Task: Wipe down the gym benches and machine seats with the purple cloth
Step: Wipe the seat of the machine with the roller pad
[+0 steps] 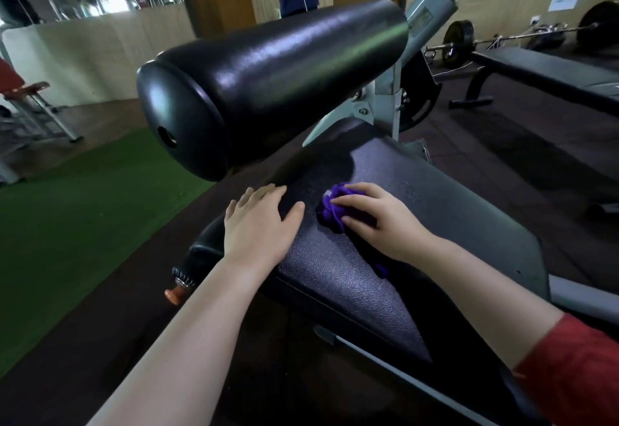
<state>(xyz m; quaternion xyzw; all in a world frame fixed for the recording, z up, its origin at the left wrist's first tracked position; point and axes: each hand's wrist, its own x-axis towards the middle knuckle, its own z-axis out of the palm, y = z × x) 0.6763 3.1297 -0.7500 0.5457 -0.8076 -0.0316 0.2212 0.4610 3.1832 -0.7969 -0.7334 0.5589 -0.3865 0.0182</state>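
A strip of green turf (83, 224) is seen on the floor at the far left. A large black roller pad (268, 83) is mounted above the machine seat (452, 218). The left hand (258, 228) is laid flat on the seat's left part, fingers straight and close together, with nothing held. Just beside it, the purple cloth (326, 214) is bunched on the seat and gripped by the right hand (382, 224), whose fingers are curled over it. A red sleeve (576, 372) is worn on the right arm. Farther right, well apart, a flat bench (536, 67) and a barbell (502, 40) are seen.
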